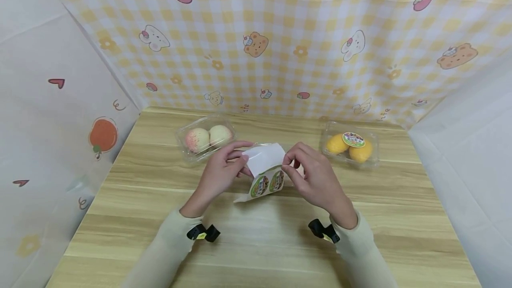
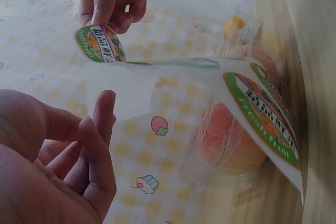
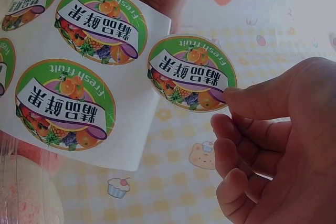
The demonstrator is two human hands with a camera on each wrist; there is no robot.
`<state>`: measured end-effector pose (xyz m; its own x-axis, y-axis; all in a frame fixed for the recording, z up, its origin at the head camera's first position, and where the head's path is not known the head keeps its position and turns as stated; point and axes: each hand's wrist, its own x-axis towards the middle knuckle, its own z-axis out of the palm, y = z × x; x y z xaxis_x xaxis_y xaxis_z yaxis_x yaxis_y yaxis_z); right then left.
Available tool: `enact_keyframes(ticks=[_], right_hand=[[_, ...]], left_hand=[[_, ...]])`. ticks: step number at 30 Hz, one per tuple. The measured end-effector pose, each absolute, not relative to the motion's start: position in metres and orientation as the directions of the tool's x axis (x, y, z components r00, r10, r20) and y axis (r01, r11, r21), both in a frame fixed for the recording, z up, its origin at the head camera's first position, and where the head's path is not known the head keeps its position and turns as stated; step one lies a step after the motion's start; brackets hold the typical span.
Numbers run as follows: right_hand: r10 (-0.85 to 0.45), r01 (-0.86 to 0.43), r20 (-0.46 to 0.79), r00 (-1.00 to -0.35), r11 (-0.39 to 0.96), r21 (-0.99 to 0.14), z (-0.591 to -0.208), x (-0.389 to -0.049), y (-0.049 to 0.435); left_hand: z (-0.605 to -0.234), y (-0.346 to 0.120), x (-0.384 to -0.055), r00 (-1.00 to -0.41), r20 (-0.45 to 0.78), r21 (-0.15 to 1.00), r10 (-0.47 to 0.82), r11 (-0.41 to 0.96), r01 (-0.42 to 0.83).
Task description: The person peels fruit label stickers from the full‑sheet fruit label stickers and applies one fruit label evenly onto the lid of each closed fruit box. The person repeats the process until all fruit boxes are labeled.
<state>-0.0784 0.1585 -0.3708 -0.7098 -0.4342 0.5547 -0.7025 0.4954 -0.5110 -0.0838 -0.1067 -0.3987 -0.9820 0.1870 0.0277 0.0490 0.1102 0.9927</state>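
Near the middle of the table, my left hand [image 1: 222,168] holds a white sheet of fruit stickers [image 1: 264,163] by its left edge, thumb at the front. The sheet is bent, and its lower part bears oval green labels reading "Fresh fruit". My right hand [image 3: 283,135] pinches one oval sticker [image 3: 191,74] at its rim between thumb and index finger. That sticker stands out past the sheet's edge, overlapping it slightly in the right wrist view. Behind the sheet, a clear container with pinkish fruit [image 2: 215,135] is partly hidden.
A clear box with two peaches [image 1: 208,139] stands at the back left. At the back right is a clear box with two yellow fruits [image 1: 350,148] and an oval sticker [image 1: 354,139] on its lid. A checkered cloth [image 1: 280,66] hangs behind the wooden table [image 1: 400,217].
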Motion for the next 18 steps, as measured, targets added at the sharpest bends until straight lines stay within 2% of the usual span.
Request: enact_keyframes(ticks=[18], right_hand=[[-0.437,-0.690,0.535,-0.723,0.480,-0.542,-0.374,-0.078,0.156]], left_hand=[[-0.405,-0.128,-0.081,-0.994,-0.021,0.991,0.105,0.135,-0.006]])
